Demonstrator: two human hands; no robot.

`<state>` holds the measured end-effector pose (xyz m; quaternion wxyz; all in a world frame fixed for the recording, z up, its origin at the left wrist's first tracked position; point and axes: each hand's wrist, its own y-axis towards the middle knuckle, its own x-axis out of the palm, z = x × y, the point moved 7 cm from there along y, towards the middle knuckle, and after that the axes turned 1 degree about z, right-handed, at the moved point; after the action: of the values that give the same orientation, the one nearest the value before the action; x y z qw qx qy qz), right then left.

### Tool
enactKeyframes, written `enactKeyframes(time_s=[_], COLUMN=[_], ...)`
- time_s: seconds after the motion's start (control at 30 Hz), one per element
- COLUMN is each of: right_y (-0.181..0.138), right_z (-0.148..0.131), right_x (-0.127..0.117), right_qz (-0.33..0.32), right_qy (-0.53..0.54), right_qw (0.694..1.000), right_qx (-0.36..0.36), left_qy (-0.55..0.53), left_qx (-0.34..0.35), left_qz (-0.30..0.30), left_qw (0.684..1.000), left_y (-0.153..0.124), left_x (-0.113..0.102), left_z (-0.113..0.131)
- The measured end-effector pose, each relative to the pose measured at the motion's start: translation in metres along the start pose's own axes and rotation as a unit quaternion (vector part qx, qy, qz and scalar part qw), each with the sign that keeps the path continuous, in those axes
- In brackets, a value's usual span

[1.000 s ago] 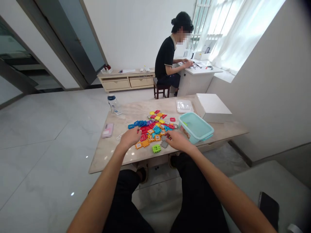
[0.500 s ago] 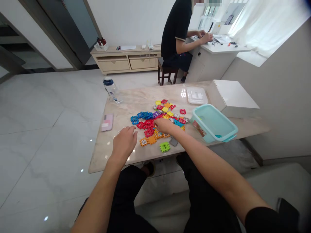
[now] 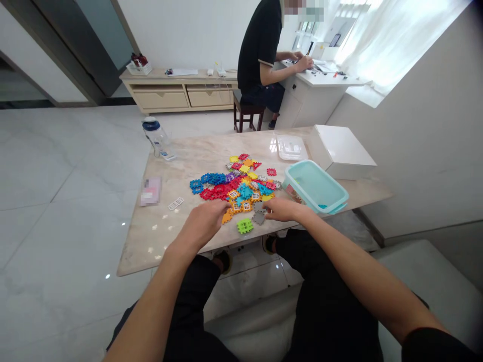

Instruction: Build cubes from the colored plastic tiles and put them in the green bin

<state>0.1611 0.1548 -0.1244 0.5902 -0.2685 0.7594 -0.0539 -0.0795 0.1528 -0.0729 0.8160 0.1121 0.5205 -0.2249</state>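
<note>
Gray tile [image 3: 258,217]: flat notched square, frame centre, at near edge of colourful tile pile [image 3: 237,182] on marble table [image 3: 162,236]. Right hand [image 3: 282,209] fingertips touch it. Left hand [image 3: 206,224], apart, curls over orange tile [image 3: 227,217]. Grip unclear on both. 1 green tile [image 3: 245,226] just below. Teal tub [image 3: 316,187] right, bottle [image 3: 156,138] upper left. Gray tile shows no long axis; pile stretches left-right.

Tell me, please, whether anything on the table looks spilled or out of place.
The coloured tiles lie in a loose heap on the table, while the teal tub beside them holds almost nothing. One green tile sits apart near the front edge.
</note>
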Motion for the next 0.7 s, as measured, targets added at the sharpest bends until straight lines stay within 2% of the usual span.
enactKeyframes(time_s=[0.1,0.23,0.33,0.5,0.7], right_y=[-0.003,-0.016,-0.025,-0.036,-0.049], right_z=[0.016,0.026,0.028,0.019,0.001], right_x=[-0.022,-0.035,-0.031,-0.017,-0.018], right_qz=[0.044,0.075,0.073,0.027,-0.003], right_qy=[0.014,0.038,0.04,0.002,0.0], right_qw=[0.999,0.996,0.997,1.0,1.0], right_qx=[0.021,0.018,0.008,0.0,-0.014], left_qy=[0.005,0.033,0.05,0.067,0.098], left_qx=[0.041,0.03,0.01,-0.022,-0.026], left_qz=[-0.054,-0.087,-0.104,-0.111,-0.116], left_qw=[0.998,0.995,0.993,0.991,0.988], left_y=[0.004,0.003,0.001,0.007,0.026], left_x=[0.025,0.056,0.078,0.114,0.131], left_z=[0.016,0.017,0.016,0.024,0.036])
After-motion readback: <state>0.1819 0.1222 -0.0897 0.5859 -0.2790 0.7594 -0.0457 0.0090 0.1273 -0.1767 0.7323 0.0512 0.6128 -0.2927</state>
